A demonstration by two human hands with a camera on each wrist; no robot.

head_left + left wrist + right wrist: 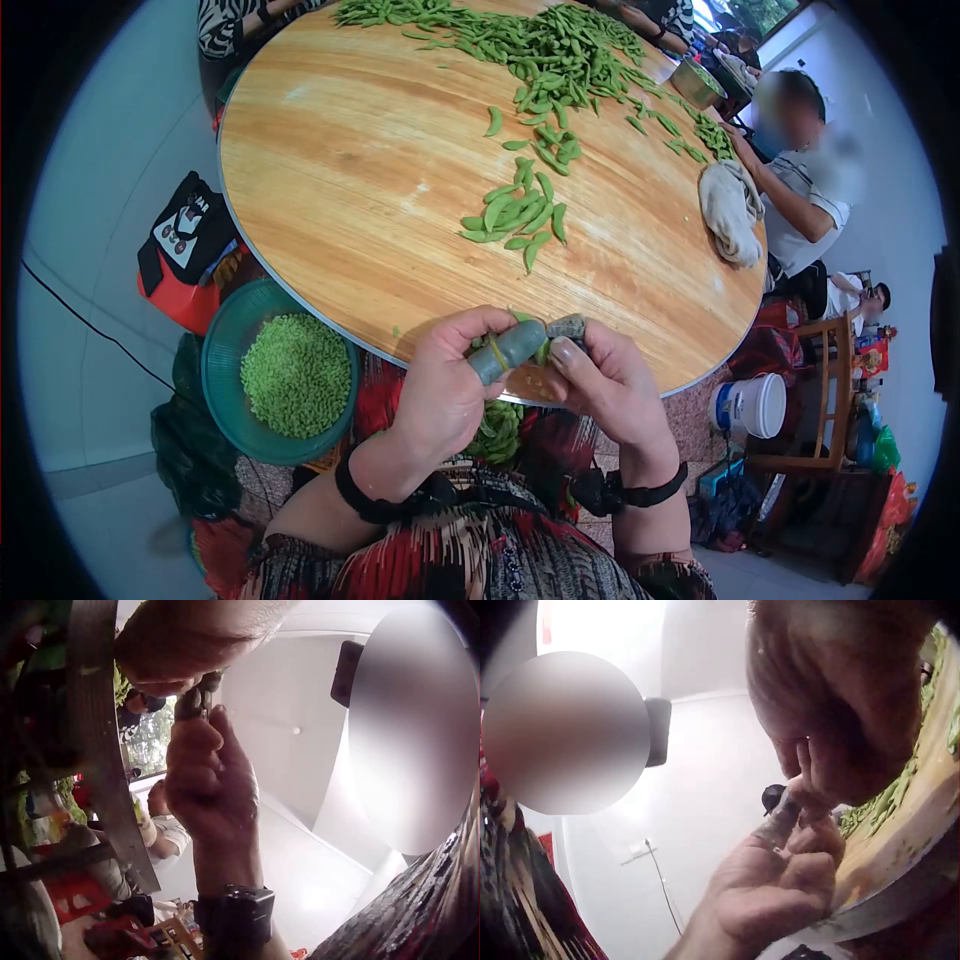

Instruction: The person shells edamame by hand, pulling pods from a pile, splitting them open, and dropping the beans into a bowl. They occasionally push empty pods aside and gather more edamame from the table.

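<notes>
In the head view both hands meet at the near edge of the round wooden table (pixel 330 190). My left hand (pixel 440 385), with a grey-green cover on its thumb, pinches a green pod (pixel 542 352). The fingers of my right hand (pixel 615 385) close on the same pod from the other side; a dark cover sits on one fingertip. Most of the pod is hidden between the fingers. Beyond the hands lies a small group of pods (pixel 515 215). In the wrist views the curled fingers touch tip to tip, and the pod cannot be made out.
A large pile of pods (pixel 560 50) lies at the far side. A green basin of shelled beans (pixel 295 375) stands left, below the table's edge. At the right are a cloth (pixel 732 212), a seated person (pixel 800 180), a white bucket (pixel 755 405) and a wooden chair (pixel 825 390).
</notes>
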